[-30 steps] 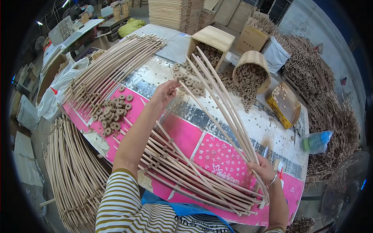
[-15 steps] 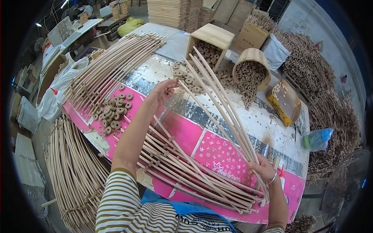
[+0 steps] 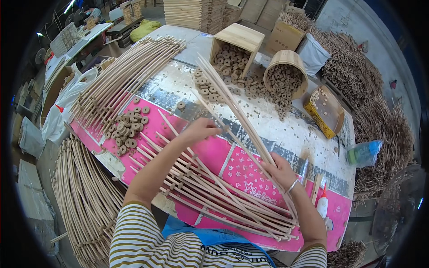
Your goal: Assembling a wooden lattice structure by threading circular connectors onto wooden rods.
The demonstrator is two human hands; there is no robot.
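My right hand (image 3: 280, 170) is closed around a bundle of long, thin wooden rods (image 3: 239, 109), which slant up and away to the left. One rod stands apart from the bundle, with a small wooden ring (image 3: 227, 128) partway along it. Beside that ring is my left hand (image 3: 201, 130), fingers pinched together near the rod; what lies between the fingertips is hidden. Under my arms, more rods (image 3: 223, 194) with wooden rings on them lie across the pink part of the table (image 3: 210, 154).
A pile of wooden rings (image 3: 127, 129) lies at left, near a stack of rods (image 3: 127, 73). Farther back, a wooden box (image 3: 239, 38) and a wooden tub (image 3: 286, 60) spill rings. At right are a yellow tray (image 3: 319, 118), a glue bottle (image 3: 322, 206) and a bagged bottle (image 3: 364, 153).
My left hand has come down from the separate rod's far tip to partway along it. My right hand has shifted up and to the left with the rods.
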